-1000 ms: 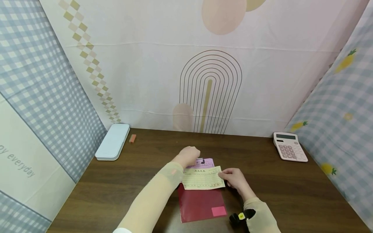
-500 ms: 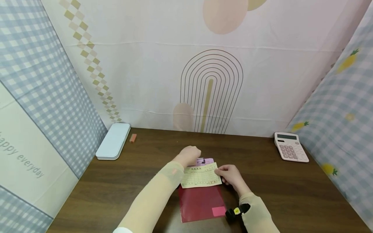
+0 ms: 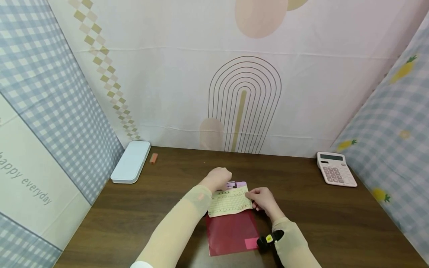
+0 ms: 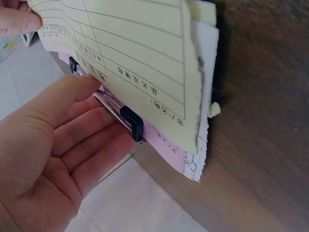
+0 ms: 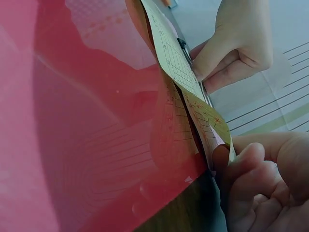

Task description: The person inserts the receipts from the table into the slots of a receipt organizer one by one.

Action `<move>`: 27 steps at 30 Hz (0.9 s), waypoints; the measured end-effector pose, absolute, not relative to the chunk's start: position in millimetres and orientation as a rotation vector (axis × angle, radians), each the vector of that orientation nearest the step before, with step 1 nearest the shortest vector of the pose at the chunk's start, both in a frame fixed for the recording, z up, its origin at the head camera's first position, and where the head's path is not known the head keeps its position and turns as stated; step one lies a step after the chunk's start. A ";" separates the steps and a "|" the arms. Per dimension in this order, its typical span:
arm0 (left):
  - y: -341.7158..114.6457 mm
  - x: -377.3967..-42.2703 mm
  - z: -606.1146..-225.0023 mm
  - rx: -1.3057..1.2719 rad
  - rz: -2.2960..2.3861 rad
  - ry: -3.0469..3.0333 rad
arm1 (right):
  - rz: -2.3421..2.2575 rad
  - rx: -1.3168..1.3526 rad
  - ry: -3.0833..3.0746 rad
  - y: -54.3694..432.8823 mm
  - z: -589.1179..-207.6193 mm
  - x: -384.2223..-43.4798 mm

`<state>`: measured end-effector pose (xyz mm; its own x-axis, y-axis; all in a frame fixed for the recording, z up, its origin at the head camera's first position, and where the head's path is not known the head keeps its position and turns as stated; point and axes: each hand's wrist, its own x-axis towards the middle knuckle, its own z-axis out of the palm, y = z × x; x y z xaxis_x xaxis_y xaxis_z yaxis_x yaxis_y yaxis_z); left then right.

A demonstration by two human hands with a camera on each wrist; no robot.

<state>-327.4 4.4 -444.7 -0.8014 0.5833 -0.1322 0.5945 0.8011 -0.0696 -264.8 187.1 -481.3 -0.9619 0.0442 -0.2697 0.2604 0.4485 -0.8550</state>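
Note:
A glossy red clipboard (image 3: 231, 234) lies in front of the person, with a pink label on its lower right corner. At its top edge sits a metal clip with black ends (image 4: 131, 123). The left hand (image 3: 218, 179) grips this clip, its thumb over the yellow form's edge and its fingers behind the clip. A yellow printed form (image 3: 229, 204) lies over a pink form (image 4: 166, 150) and white paper (image 4: 205, 72). The right hand (image 3: 264, 199) pinches the yellow form's right edge between thumb and fingers. In the right wrist view this edge curls up from the board.
A pale blue case (image 3: 131, 162) and a small orange-brown block (image 3: 153, 158) stand at the table's back left. A white calculator (image 3: 336, 169) is at the back right. Patterned cloths hang behind and on both sides of the wooden table (image 3: 151, 208).
The right hand has moved left and slightly away from the person, taking the yellow form's right edge up towards the clip. More of the pink form is covered. The left hand stays at the clip.

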 end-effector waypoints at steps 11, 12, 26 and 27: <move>9.9 -327.5 -442.2 0.915 -0.134 2.840 | -1.329 0.229 2.689 188.8 -484.9 -270.9; 10.4 -327.2 -441.9 0.908 -0.134 2.836 | -1.313 0.219 2.705 188.7 -484.7 -271.4; 10.7 -327.1 -441.6 0.876 -0.103 2.815 | -1.145 0.208 2.764 187.7 -479.4 -277.0; 11.0 -327.2 -441.7 0.873 -0.098 2.815 | -1.137 0.219 2.765 187.5 -478.8 -277.7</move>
<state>-327.2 11.0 -441.7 -0.8079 0.5535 -0.2024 0.5662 0.8242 -0.0060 -277.7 187.5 -478.8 -0.9790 0.0797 -0.1878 0.1888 0.7030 -0.6856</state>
